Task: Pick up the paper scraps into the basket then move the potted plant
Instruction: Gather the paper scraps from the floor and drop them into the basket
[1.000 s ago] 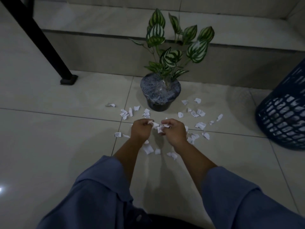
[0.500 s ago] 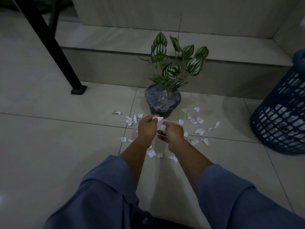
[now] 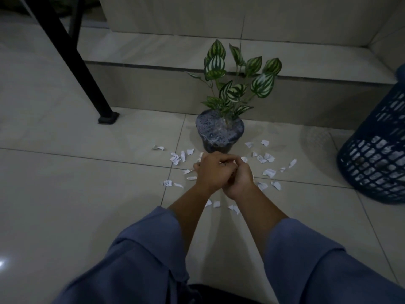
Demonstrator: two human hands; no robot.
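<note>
Just before the potted plant (image 3: 219, 133), the left hand (image 3: 209, 170) and right hand (image 3: 239, 179) are clenched together, contents unseen. Better to keep them sealed until above the basket (image 3: 372, 165).

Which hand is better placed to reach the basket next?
Right. The basket stands off to the person's right, nearer the right hand. The left hand lies over the right one and would have to cross the body. What either grip holds is hidden.
</note>
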